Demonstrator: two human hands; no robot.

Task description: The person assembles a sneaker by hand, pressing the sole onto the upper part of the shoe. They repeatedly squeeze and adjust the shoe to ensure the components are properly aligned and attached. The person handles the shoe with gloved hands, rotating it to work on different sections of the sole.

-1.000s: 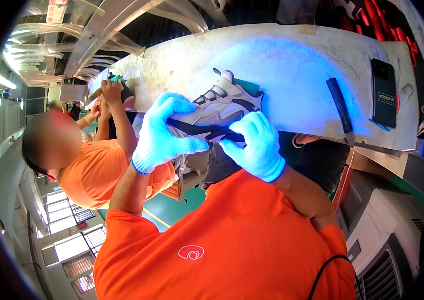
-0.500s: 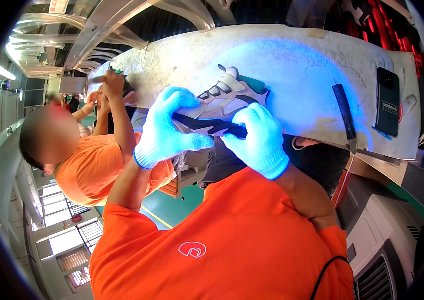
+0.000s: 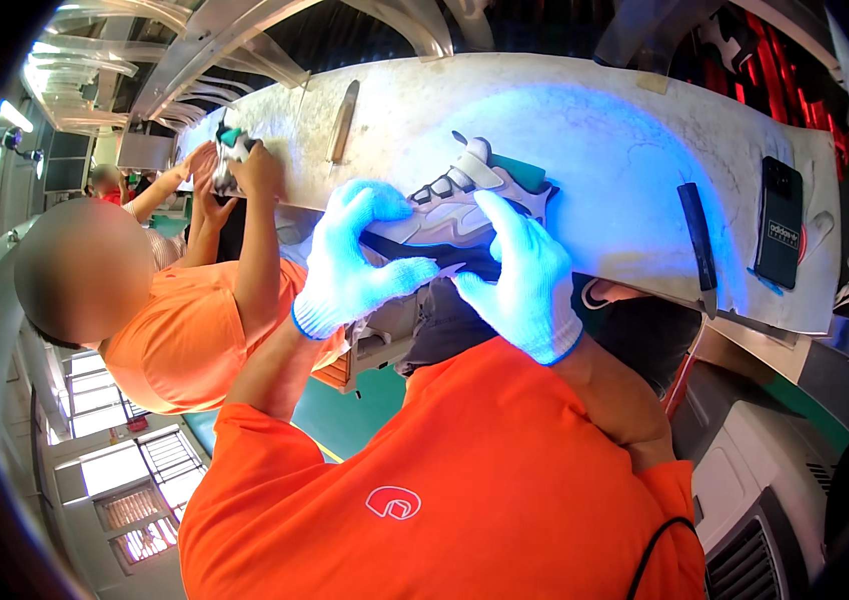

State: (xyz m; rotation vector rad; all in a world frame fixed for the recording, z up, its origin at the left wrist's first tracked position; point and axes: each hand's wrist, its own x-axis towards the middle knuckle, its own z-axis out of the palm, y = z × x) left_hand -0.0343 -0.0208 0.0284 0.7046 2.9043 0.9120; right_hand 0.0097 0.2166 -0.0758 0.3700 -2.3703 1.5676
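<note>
A grey and white sneaker upper (image 3: pixel 456 212) lies on its side at the bench's front edge, with a green piece (image 3: pixel 516 172) in its opening. Along its underside, toward me, runs a black shoe sole (image 3: pixel 439 252). White knit gloves cover both hands. My left hand (image 3: pixel 352 262) closes round the toe end, fingers over the upper and thumb beneath at the sole. My right hand (image 3: pixel 529 282) pinches the heel half, its fingers lying on the upper's side and its thumb under the sole. Whether the sole touches the upper all along is hidden.
Bluish light falls on the pale bench (image 3: pixel 594 130). A black-handled knife (image 3: pixel 696 240) and a dark phone (image 3: pixel 778 225) lie at its right. Farther left lies another long blade-like tool (image 3: pixel 344 120). To my left a co-worker (image 3: pixel 204 325) in orange handles another shoe (image 3: pixel 234 150).
The black sole has come up against the sneaker upper's underside. My right hand has shifted its fingers onto the upper. The co-worker's hands have moved, and the blade-like tool has come into sight.
</note>
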